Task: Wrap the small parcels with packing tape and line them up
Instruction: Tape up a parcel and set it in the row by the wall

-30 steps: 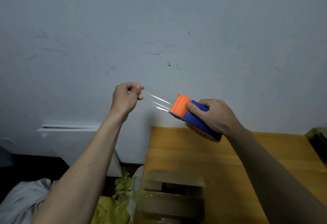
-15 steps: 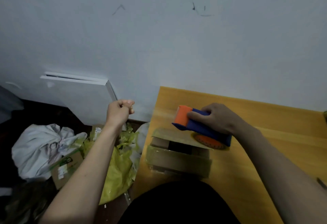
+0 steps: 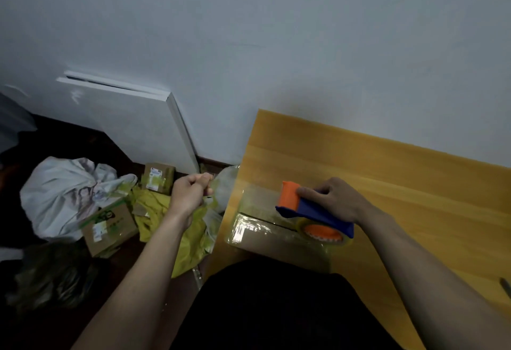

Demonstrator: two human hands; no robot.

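Parcel: a brown cardboard parcel (image 3: pixel 279 234) lies at the near left corner of the yellow wooden table (image 3: pixel 387 172), close to the person's dark lap. Glossy clear tape (image 3: pixel 243 225) covers its top and left end, and a dark seam runs across the top.
Right hand: the right hand (image 3: pixel 334 200) grips a tape dispenser (image 3: pixel 309 211) with a blue handle and orange head; the dispenser rests on top of the parcel, and its orange roll core shows below the handle.
Left hand: the left hand (image 3: pixel 190 194) is held over the floor, left of the table edge, fingers curled tight with thumb against them. I cannot tell if it pinches a tape end.
Containers: 2 small cardboard boxes (image 3: pixel 110 228) (image 3: pixel 157 176) sit on the dark floor, both closed, with labels. Yellow plastic wrapping (image 3: pixel 190 236) lies between them and the table. A white bag (image 3: pixel 60 194) lies further left, crumpled.
Edges and room: the parcel's left end sits just beside the table's left edge. The table surface right of and behind the parcel is bare up to the white wall (image 3: pixel 276 45).
Far: a white panel (image 3: pixel 124 120) leans against the wall.
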